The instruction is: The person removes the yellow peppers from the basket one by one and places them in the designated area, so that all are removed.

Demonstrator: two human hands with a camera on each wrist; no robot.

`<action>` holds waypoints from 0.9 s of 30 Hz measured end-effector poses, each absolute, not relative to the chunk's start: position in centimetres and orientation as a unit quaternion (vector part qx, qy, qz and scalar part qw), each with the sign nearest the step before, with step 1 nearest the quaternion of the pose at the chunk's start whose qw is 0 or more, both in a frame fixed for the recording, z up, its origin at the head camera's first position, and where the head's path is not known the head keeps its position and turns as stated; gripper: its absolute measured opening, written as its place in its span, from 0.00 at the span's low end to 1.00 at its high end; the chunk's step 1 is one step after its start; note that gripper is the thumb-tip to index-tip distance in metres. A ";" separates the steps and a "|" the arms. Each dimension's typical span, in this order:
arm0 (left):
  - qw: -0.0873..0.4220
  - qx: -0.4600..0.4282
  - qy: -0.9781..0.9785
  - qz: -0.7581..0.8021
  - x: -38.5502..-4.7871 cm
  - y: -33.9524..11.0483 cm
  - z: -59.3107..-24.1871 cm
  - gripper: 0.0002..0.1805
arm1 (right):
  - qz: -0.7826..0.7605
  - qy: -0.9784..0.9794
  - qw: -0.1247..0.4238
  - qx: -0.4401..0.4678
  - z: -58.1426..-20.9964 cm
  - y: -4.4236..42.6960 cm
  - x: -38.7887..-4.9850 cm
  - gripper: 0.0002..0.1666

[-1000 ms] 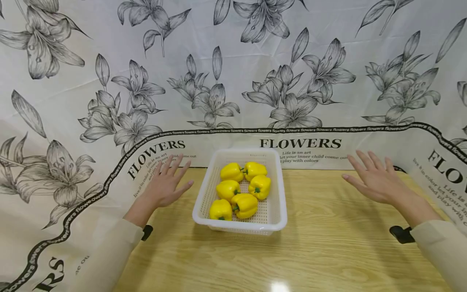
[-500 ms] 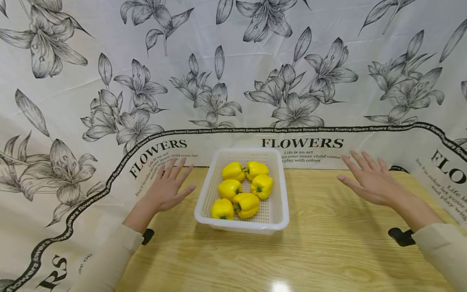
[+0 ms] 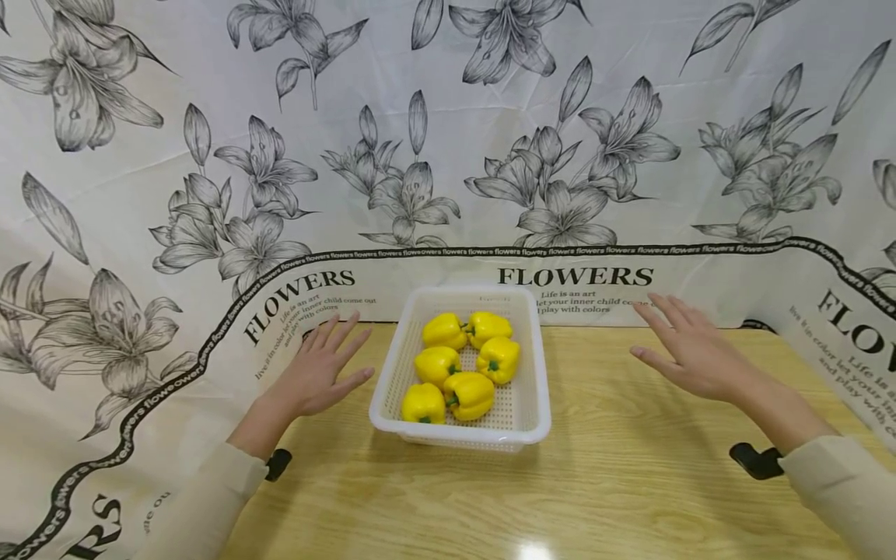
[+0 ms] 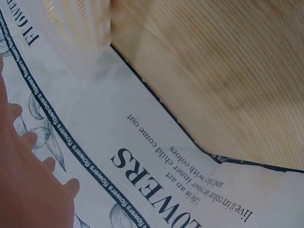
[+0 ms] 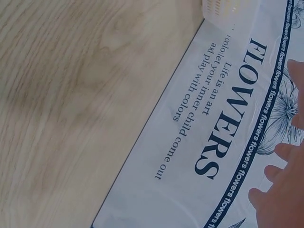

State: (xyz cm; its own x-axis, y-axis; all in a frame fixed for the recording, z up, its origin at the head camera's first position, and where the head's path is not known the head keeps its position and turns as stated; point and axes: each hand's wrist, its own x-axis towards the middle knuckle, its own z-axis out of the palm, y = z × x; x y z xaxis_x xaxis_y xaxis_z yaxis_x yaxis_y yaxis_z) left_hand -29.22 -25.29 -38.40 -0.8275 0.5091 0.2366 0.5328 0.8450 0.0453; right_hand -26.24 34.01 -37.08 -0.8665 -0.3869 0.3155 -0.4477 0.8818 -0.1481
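Note:
A white plastic basket [image 3: 521,412] stands on the wooden table with several yellow bell peppers [image 3: 470,395] inside. To its left the left hand [image 3: 315,377] hovers with fingers spread, touching nothing. On the other side, farther from the basket, the right hand [image 3: 693,354] is held in the air, palm down and fingers extended, holding nothing. Each wrist view shows fingertips at its edge, the left hand [image 4: 33,185] over patterned cloth and the right hand [image 5: 282,185] likewise, with a part of the basket at the top.
Floral-printed cloth [image 3: 392,187] hangs behind the table and along both sides. Its lower edge meets the wooden tabletop [image 3: 630,467] just behind the basket. A black device shows below each wrist.
The right hand has moved left, nearer the basket. The left hand has lowered slightly. The basket and peppers keep their places on the table.

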 end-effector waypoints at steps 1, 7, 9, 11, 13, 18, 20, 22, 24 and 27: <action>0.107 -0.274 -0.954 -0.058 -29.2 -25.3 -38.4 0.40 | 0.112 -0.959 0.140 0.220 -37.1 33.8 -26.2 0.48; 0.119 -0.283 -0.948 -0.081 -28.8 -24.9 -38.5 0.40 | 0.118 -0.953 0.147 0.238 -36.9 33.0 -26.1 0.48; 0.122 -0.284 -0.947 -0.088 -28.7 -24.7 -38.7 0.40 | 0.120 -0.950 0.152 0.245 -36.8 32.6 -26.0 0.48; 0.123 -0.285 -0.946 -0.092 -28.6 -24.6 -39.0 0.40 | 0.121 -0.947 0.156 0.252 -36.8 32.3 -25.9 0.47; 0.123 -0.285 -0.946 -0.097 -28.4 -24.4 -39.2 0.40 | 0.124 -0.945 0.157 0.257 -36.8 32.0 -25.8 0.46; 0.119 -0.289 -0.944 -0.110 -28.1 -24.0 -39.5 0.40 | 0.129 -0.946 0.145 0.261 -36.8 31.1 -25.6 0.43; 0.113 -0.289 -0.943 -0.117 -28.0 -23.9 -39.5 0.41 | 0.130 -0.946 0.138 0.263 -36.8 30.7 -25.4 0.42; 0.108 -0.289 -0.943 -0.124 -27.8 -23.7 -39.6 0.41 | 0.131 -0.945 0.134 0.268 -36.8 30.3 -25.4 0.40; 0.101 -0.289 -0.942 -0.136 -27.6 -23.6 -39.8 0.41 | 0.134 -0.943 0.131 0.275 -36.9 29.8 -25.3 0.39; 0.093 -0.294 -0.939 -0.156 -27.3 -23.4 -40.1 0.41 | 0.142 -0.941 0.126 0.280 -37.0 29.2 -25.1 0.38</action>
